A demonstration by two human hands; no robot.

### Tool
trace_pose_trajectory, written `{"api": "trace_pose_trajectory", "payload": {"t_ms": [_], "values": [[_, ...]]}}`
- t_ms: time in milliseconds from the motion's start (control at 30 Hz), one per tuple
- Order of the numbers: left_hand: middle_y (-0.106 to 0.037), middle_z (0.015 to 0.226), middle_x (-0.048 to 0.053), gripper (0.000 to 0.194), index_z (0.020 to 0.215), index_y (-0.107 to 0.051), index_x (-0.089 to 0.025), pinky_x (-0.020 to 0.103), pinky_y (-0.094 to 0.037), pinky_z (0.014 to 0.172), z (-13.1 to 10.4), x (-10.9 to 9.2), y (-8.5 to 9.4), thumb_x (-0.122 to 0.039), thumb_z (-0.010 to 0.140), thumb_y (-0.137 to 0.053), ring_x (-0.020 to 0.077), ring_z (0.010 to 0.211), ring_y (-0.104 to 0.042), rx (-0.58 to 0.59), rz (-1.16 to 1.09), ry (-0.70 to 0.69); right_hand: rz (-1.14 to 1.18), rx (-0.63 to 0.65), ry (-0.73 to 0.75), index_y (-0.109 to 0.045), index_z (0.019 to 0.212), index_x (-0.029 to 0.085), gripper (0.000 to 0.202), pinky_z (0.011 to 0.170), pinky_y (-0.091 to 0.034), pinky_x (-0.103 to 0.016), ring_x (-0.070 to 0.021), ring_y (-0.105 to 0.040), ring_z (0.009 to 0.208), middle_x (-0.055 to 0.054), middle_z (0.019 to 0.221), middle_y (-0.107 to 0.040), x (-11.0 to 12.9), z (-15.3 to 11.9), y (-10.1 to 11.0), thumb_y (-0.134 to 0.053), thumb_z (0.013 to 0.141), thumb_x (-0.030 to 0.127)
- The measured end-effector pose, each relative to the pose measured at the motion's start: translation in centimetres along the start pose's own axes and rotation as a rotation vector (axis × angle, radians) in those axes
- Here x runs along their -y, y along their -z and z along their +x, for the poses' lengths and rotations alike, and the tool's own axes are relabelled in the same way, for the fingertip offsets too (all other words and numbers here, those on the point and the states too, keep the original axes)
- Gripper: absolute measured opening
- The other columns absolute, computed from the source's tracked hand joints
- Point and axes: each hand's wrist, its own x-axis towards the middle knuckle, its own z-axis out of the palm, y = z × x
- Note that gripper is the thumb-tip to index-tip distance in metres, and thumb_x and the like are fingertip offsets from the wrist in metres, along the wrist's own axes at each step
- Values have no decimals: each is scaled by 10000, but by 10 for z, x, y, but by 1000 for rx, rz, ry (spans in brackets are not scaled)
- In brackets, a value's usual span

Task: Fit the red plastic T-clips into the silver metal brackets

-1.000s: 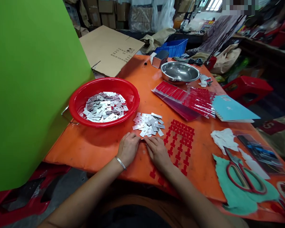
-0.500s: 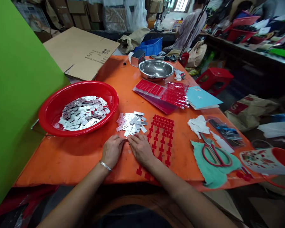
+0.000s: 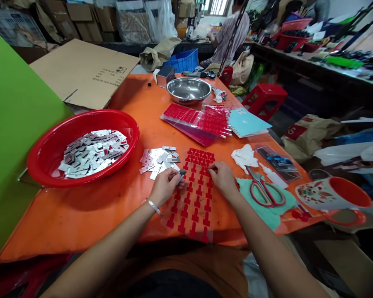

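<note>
My left hand (image 3: pixel 165 186) pinches a small metal plate (image 3: pixel 182 172) between thumb and fingers, just left of the sheet of red T-shaped stickers (image 3: pixel 197 201). Thumb and fingertips of my right hand (image 3: pixel 223 179) are closed on a red sticker at the sheet's right-hand column; the fingers partly hide it. A loose pile of silver metal plates (image 3: pixel 158 159) lies beyond my left hand. More such plates fill the bottom of a big red basin (image 3: pixel 39 159) at the left.
Scissors (image 3: pixel 267 192) rest on a green cloth (image 3: pixel 259 207) at the right, near a mug (image 3: pixel 317 192). Farther back are stacked red sheets (image 3: pixel 192 118), a blue notebook (image 3: pixel 247 122) and a steel bowl (image 3: pixel 189 97). A green panel (image 3: pixel 15 145) borders the left side.
My hands have separated from where they met by the pile. The left moved right with a metal plate; the right moved over to the sheet's right column. The view has shifted rightward.
</note>
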Motion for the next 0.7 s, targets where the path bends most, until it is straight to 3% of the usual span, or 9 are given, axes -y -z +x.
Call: {"api": "trace_pose_trajectory", "payload": {"t_ms": [133, 300, 400, 533, 700], "values": [[-648, 627, 14, 78, 735, -522, -146, 279, -536, 607, 25, 0, -33, -183, 782, -571, 136, 580, -638, 26, -85, 82, -4, 44, -14, -596, 633, 178, 105, 627, -404, -279, -182, -557, 668, -58, 712, -610, -1, 8, -4, -545, 697, 113], [-643, 621, 4, 98, 770, -533, -131, 261, -535, 585, 51, 2, -55, -174, 770, -621, 117, 535, -624, 22, -120, 121, -19, 105, -46, -589, 583, 185, 122, 535, -367, -249, -157, -537, 561, -25, 597, -606, -4, 18, -5, -577, 663, 94], [-618, 603, -17, 123, 762, -499, -136, 238, -530, 560, 61, 3, -64, -170, 782, -615, 100, 505, -612, 0, -139, 145, -46, 104, -49, -610, 617, 182, 106, 538, -365, -252, -161, -537, 567, -36, 613, -612, -4, 17, -6, -578, 660, 91], [-583, 551, -41, 114, 753, -467, -144, 241, -526, 538, 68, 4, -73, -132, 813, -563, 95, 467, -595, 7, -138, 174, -86, 45, -7, -660, 775, 165, 121, 606, -393, -275, -190, -569, 690, -101, 840, -633, 2, 7, -5, -564, 711, 130], [-599, 548, -32, 119, 761, -457, -149, 263, -525, 558, 73, 6, -74, -113, 812, -558, 102, 464, -590, 9, -121, 217, -100, 27, 25, -645, 705, 168, 153, 645, -403, -274, -186, -560, 708, -86, 787, -615, 6, 1, -6, -504, 737, 117]]}}
